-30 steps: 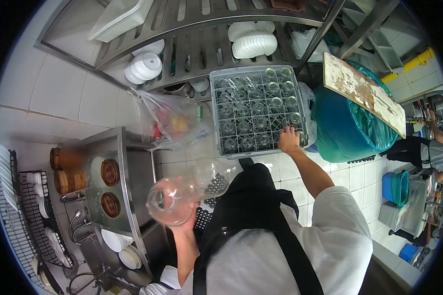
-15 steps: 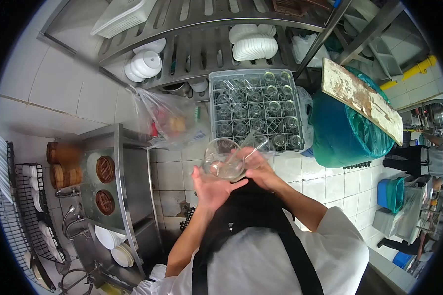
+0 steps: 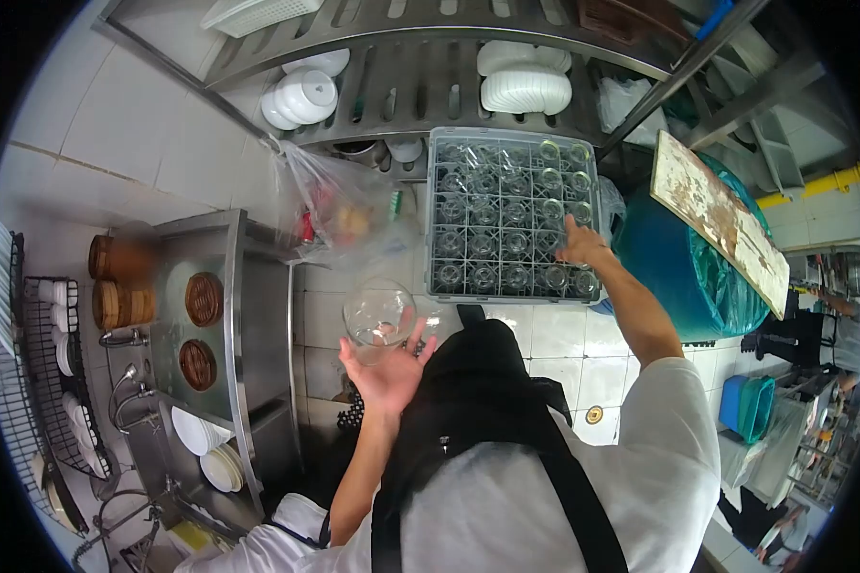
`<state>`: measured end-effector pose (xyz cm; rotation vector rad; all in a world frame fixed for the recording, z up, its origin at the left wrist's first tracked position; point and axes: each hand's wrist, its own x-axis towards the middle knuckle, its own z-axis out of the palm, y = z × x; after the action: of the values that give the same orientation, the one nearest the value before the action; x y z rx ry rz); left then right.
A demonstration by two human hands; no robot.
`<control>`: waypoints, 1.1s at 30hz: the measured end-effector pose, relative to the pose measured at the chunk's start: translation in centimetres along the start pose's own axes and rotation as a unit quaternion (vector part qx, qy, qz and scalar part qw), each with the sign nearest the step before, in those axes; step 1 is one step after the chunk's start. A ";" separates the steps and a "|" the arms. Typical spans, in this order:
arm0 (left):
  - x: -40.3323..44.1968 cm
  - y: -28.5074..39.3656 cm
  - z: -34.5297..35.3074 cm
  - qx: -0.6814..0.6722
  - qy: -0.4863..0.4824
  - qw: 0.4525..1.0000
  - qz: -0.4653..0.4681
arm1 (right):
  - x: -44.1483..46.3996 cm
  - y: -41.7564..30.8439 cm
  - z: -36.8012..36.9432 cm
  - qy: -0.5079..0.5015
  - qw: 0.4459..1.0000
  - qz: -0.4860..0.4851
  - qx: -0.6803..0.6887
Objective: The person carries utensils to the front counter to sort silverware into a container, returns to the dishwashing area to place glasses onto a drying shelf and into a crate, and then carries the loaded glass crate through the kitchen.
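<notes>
A large, round, clear glass vessel [image 3: 379, 313] rests in my left hand [image 3: 389, 374], which supports it from below with the fingers spread around its base. My right hand [image 3: 585, 244] reaches over the right side of the grey glass rack [image 3: 430, 224]. Its index finger is stretched out and stands apart from the other fingers, with no glass clearly held between them. Clear drinking glasses [image 3: 483, 212] stand in many of the rack's compartments. The compartment beneath my right hand is partly hidden.
A metal shelf [image 3: 392, 119] behind the rack bears white bowls [image 3: 306, 95] and stacked white dishes [image 3: 526, 94]. A plastic bag [image 3: 339, 205] hangs left of the rack. On the right, a worn board [image 3: 721, 220] lies across a blue-green bin [image 3: 655, 263]. A steel sink [image 3: 244, 363] stands left.
My right hand has moved from beside the round vessel to the rack, and the clear glass it carried no longer shows in it. My left hand has shifted left with the vessel.
</notes>
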<state>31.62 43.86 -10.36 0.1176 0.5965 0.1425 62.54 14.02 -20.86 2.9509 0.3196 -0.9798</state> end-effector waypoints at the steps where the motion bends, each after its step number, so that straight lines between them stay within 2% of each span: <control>1: -0.2 0.3 -0.2 -0.004 -0.004 1.000 0.009 | 0.9 -0.3 0.2 -0.012 0.999 -0.004 -0.036; 6: -2.0 1.3 -0.4 -0.033 0.021 0.997 0.074 | 3.9 -2.6 1.6 -0.077 0.991 0.033 -0.108; 9: -3.3 1.9 -1.7 -0.079 0.038 0.986 0.140 | 6.5 -4.5 2.2 -0.162 0.973 -0.002 -0.166; 12: -4.3 1.5 -2.5 -0.082 0.043 0.976 0.197 | 7.3 -5.9 4.3 -0.112 0.955 0.020 -0.273; 15: -4.5 0.5 -2.6 -0.096 0.038 0.967 0.233 | 3.5 -7.5 4.2 -0.019 0.932 -0.184 -0.311; 17: -4.1 -0.5 -3.5 -0.110 0.031 0.961 0.251 | 3.8 -5.8 7.9 0.077 0.907 -0.349 -0.222; 19: -3.7 -1.8 -3.6 -0.130 0.025 0.957 0.257 | 2.8 -6.0 9.1 0.034 0.879 -0.404 -0.251; 23: -3.2 -4.5 -3.1 -0.133 0.031 0.954 0.267 | 4.1 -5.9 13.1 0.063 0.889 -0.373 -0.258; 27: -3.3 -6.6 -1.9 -0.129 0.061 0.953 0.268 | 4.8 -5.9 13.3 0.027 0.882 -0.387 -0.268; 29: -3.4 -7.0 -1.6 -0.121 0.063 0.953 0.269 | 5.0 -6.4 12.1 -0.007 0.877 -0.387 -0.285; 33: -3.8 -7.1 -3.1 -0.119 0.051 0.956 0.263 | 3.0 -6.5 6.5 -0.043 0.907 -0.363 -0.212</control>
<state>27.44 36.50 -11.92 0.0315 0.6361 0.7391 59.73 20.46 -27.58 2.3790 1.4829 -0.9049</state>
